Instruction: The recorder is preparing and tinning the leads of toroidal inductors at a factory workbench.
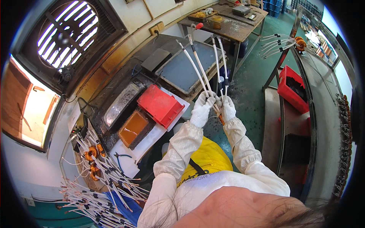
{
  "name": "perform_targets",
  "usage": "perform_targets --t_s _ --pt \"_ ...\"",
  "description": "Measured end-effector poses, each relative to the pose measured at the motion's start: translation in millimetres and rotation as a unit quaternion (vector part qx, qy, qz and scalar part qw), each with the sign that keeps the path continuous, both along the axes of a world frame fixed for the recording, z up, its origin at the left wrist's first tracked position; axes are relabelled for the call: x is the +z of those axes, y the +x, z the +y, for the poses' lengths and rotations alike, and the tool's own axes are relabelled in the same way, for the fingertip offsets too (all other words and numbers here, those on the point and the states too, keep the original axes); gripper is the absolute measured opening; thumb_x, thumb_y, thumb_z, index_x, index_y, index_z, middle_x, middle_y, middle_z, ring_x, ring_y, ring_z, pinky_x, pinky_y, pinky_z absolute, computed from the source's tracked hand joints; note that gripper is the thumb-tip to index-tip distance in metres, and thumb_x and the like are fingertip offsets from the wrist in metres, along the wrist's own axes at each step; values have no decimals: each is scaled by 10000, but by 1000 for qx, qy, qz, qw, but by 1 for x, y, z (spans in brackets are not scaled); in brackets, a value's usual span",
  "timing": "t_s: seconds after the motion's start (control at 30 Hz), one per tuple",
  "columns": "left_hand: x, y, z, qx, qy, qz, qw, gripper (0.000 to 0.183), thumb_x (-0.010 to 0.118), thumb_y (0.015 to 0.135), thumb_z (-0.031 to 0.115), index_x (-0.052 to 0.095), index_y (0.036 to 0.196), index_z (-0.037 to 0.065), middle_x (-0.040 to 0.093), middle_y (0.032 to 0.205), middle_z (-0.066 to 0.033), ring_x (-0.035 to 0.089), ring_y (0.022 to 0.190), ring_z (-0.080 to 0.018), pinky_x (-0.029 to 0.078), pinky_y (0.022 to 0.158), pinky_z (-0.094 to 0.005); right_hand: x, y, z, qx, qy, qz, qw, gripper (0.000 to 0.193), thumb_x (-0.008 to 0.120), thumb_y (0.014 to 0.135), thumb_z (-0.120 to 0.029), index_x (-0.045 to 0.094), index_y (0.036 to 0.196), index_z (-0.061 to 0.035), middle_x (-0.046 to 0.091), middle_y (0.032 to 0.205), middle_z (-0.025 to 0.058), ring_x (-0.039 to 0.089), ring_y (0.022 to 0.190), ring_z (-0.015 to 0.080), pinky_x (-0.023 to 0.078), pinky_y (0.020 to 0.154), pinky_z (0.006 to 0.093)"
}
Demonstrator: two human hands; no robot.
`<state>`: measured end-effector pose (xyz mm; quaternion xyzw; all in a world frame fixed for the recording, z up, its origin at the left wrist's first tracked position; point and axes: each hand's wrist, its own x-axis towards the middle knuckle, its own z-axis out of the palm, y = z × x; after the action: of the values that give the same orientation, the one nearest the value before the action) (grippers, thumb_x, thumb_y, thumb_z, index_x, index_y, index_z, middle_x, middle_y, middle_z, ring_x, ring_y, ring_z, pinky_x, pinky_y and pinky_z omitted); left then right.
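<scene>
fingers closed, our left hand [202,109] and right hand [228,108] hold white leads [198,63] of a coil [221,119], black sleeves [226,81] on; more coils [87,155] lie near left, what remains unclear.

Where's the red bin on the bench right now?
In the head view, the red bin sits left of the left hand, just above and to the right of the amber tray.

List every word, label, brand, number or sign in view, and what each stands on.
Yellow apron, where it meets the white top: dark printed lettering, larger and smaller, partly distorted by folds; I won't transcribe it.
Elsewhere: I can make out no labels, numbers or signs; any in the far background are too small or blurred to read.
</scene>
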<state>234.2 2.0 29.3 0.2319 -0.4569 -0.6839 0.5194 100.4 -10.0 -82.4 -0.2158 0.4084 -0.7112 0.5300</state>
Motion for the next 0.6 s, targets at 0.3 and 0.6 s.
perform_targets --t_s 0.3,0.6 --pt "-3 2 -2 -6 0 16 1000 123 534 956 86 527 1070 41 610 928 -44 592 865 -121 493 820 -262 -2 0 -2 4 27 2 1000 272 462 1007 -313 602 967 -84 487 669 -35 412 561 64 351 493 213" --pt "1 4 -4 -6 -2 27 1000 124 547 957 99 529 1070 52 610 933 -48 601 847 -134 509 800 -275 -3 -2 -1 24 3 31 999 275 455 1013 -315 606 978 -87 521 685 -33 448 588 63 352 496 216"
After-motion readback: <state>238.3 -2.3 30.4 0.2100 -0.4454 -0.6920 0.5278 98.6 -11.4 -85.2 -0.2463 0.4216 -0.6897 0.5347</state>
